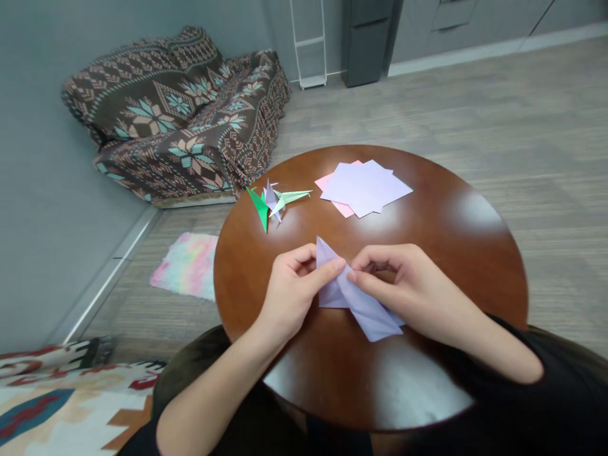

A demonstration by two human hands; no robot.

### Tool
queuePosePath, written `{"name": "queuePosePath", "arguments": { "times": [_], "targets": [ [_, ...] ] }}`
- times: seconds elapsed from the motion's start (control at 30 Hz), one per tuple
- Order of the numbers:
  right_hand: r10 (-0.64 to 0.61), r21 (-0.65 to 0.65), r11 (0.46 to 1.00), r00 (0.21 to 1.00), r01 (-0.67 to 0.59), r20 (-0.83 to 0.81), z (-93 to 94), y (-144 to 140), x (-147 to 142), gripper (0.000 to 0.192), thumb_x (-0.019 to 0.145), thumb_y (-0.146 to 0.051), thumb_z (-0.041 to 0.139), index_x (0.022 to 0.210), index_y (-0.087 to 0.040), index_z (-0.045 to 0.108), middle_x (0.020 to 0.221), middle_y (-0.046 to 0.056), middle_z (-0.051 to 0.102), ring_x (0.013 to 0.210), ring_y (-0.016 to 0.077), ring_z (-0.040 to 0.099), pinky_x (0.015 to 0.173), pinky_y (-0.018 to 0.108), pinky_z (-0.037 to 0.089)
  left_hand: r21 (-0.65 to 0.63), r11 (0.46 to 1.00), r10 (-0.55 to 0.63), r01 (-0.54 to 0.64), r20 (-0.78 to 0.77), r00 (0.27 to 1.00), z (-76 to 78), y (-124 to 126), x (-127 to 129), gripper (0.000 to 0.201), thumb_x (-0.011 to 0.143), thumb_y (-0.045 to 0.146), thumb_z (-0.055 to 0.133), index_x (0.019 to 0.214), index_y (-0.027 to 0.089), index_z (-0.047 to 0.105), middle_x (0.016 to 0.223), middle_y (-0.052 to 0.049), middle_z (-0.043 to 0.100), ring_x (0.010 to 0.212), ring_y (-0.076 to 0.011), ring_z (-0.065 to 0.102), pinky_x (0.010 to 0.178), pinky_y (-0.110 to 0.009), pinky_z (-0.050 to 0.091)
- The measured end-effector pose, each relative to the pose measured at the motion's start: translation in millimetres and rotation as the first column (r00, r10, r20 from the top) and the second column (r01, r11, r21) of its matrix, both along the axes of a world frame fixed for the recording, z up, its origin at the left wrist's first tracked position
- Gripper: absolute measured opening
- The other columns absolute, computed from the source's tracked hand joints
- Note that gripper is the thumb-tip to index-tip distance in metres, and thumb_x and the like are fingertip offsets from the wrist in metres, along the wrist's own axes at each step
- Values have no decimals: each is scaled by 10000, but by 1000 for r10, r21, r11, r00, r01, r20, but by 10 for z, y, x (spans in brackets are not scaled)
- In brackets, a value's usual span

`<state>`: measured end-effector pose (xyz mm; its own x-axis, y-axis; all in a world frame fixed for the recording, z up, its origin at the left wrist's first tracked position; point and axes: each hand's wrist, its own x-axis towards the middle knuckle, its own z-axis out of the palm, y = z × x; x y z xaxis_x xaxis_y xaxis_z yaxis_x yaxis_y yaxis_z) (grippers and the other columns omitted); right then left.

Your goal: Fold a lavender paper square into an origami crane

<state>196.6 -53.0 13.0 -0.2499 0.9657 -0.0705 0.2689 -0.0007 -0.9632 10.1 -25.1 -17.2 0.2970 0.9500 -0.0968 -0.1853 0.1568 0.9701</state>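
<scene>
While both hands meet over it, a partly folded sheet of lilac paper point(354, 297) lies near the middle of the round, glossy brown wooden table point(456, 215), on the side closest to the person, with one pointed flap sticking up and away and a longer point running down toward the right. The left hand point(292, 292) pinches the paper's upper left part, thumb and forefinger closed on the fold, the other fingers curled beneath. The right hand point(403, 285) presses its fingertips on the paper just beside the left forefinger, its fingers bent and closed on the sheet, so that the two hands almost touch at the crease. Farther back on the table, well apart from the hands, a loose stack of flat lilac and pink paper squares point(363, 187) is fanned out. To the left of that stack, near the table's edge, sit three small folded paper figures in dark green, lilac and pale green point(275, 201), touching one another. Beyond the table, on the grey wood floor, a patterned brown and teal blanket point(180, 114) covers a low seat against the wall, and a small pastel rainbow mat point(187, 265) lies below it.
</scene>
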Motion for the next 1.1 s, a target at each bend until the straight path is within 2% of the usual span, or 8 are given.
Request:
{"name": "queuePosePath", "arguments": {
  "times": [0.13,0.47,0.73,0.93,1.1],
  "targets": [
    [-25,-11,1000,1000,25,-9,24,-5,10,132,879,-191,645,776,-166,723,695,0,704,631,130,600,542,231,401,-46,996,-81,82,12,997,0,-13,-4,159,806,305,845,823,154,800,822,-38,768,708,-144,651,706,-255,516],
    [-13,-29,1000,999,12,-46,15,-19,15,115,873,-183,646,792,-161,724,696,-2,696,627,118,585,531,212,392,-88,995,-50,55,57,997,3,-26,9,134,788,271,857,789,147,806,779,-28,762,672,-123,638,666,-229,506],
    [39,-28,999,999,-39,29,25,-38,10,149,885,-187,622,747,-164,674,613,-24,625,545,97,514,478,209,338,-149,987,81,-64,115,990,125,24,31,166,742,261,881,709,135,778,661,0,671,601,-71,564,577,-178,438],
    [42,-45,998,999,-41,27,44,-34,14,143,871,-171,624,743,-163,688,636,-16,660,560,101,549,486,201,361,-163,980,139,-112,163,977,150,102,-34,160,694,250,903,690,150,779,744,-30,732,645,-97,619,604,-196,495],
    [60,-41,997,997,-58,44,47,-26,-3,148,860,-164,626,724,-166,686,631,-20,650,560,96,533,481,197,359,-145,977,177,-154,166,970,161,146,-66,176,673,247,914,672,153,765,721,-17,705,637,-81,599,593,-171,483]
  ]
}}
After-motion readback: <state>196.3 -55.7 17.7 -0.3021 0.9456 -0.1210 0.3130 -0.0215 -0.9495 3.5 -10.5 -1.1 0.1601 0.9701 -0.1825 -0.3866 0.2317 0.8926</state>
